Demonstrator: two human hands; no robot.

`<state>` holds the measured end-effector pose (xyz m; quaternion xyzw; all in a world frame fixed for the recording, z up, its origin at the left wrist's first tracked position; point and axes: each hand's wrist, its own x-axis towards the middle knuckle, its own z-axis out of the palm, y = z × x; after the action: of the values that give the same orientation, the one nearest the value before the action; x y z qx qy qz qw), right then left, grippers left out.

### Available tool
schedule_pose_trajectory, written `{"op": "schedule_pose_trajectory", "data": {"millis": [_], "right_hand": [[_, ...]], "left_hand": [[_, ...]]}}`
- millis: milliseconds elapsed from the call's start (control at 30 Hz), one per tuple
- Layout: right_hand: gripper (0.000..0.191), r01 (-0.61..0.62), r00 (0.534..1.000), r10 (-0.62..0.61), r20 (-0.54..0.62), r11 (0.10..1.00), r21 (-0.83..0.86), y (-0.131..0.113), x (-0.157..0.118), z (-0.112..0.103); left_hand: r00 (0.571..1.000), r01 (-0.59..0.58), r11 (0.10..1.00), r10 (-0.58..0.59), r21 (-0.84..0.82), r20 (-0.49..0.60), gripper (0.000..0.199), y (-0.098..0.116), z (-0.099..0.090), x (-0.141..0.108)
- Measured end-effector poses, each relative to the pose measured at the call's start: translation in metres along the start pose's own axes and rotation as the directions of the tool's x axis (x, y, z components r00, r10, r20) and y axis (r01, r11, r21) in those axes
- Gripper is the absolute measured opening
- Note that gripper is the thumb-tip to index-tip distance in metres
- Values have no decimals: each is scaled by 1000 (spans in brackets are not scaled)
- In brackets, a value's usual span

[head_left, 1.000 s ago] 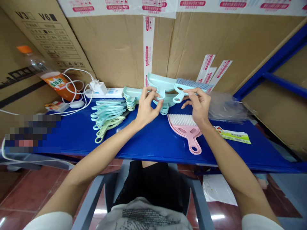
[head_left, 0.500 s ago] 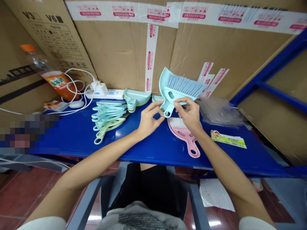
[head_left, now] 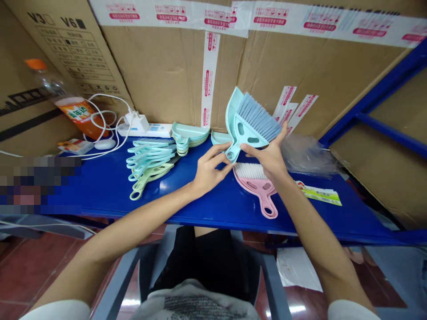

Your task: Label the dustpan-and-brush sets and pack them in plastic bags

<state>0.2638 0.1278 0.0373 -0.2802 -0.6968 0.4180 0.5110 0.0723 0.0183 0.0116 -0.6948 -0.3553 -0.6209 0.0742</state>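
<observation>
A light-blue brush (head_left: 253, 133) with grey-blue bristles lies against a light-blue dustpan (head_left: 231, 111), both raised above the blue table. My left hand (head_left: 211, 171) pinches the handle end of the pair. Around the brush's right side my right hand (head_left: 271, 155) is wrapped, thumb on its front and fingers behind. Below them a pink dustpan and brush set (head_left: 256, 184) with white bristles rests on the table. Blue and green brushes (head_left: 151, 158) are piled at the left, beside stacked dustpans (head_left: 190, 134). Another light-blue dustpan (head_left: 218, 138) is partly hidden behind my left hand.
The blue table (head_left: 200, 209) backs onto large cardboard (head_left: 160, 66). An orange drink bottle (head_left: 75, 111), white cables and a power strip (head_left: 160, 130) stand at the left. Clear plastic bags (head_left: 307, 155) and a yellow-green card (head_left: 322, 194) lie at the right.
The brush and dustpan have tilted and risen slightly, with the brush seated closer against the pan. My right hand has moved right and spread round the brush's side.
</observation>
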Motion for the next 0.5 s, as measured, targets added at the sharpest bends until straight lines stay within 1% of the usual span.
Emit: {"op": "schedule_pose_trajectory", "data": {"millis": [67,100,167,233,267,333,367,433,500], "right_hand": [[167,-138,990,136,24,977,161,-2,0,0],[169,-152,988,151,21,969,194,-2,1,1],[174,-106,994,108,0,972,210,1,2,4],[179,-7,999,15,-49,986,166,6,3,8],[179,42,997,-33,-72,992,121,8,3,9],[173,117,988,-115,-105,993,10,10,2,13],[168,144,982,-148,-116,989,-41,9,1,14],[161,195,971,-206,-124,976,-98,5,-2,18],[155,237,963,-246,-109,967,-92,0,-4,22]], "left_hand": [[1000,5,999,-4,-35,23,23,2,-2,2],[999,11,999,-9,-53,37,23,2,-3,3],[997,53,993,-47,-104,59,26,2,-4,4],[988,148,969,-138,-198,63,29,1,-3,3],[978,208,941,-199,-266,58,29,-1,-1,3],[945,317,856,-322,-409,57,34,-5,1,4],[923,366,805,-377,-467,72,42,-7,2,5],[873,461,705,-468,-539,136,62,-11,0,8],[820,550,616,-528,-564,222,75,-16,-7,15]]}}
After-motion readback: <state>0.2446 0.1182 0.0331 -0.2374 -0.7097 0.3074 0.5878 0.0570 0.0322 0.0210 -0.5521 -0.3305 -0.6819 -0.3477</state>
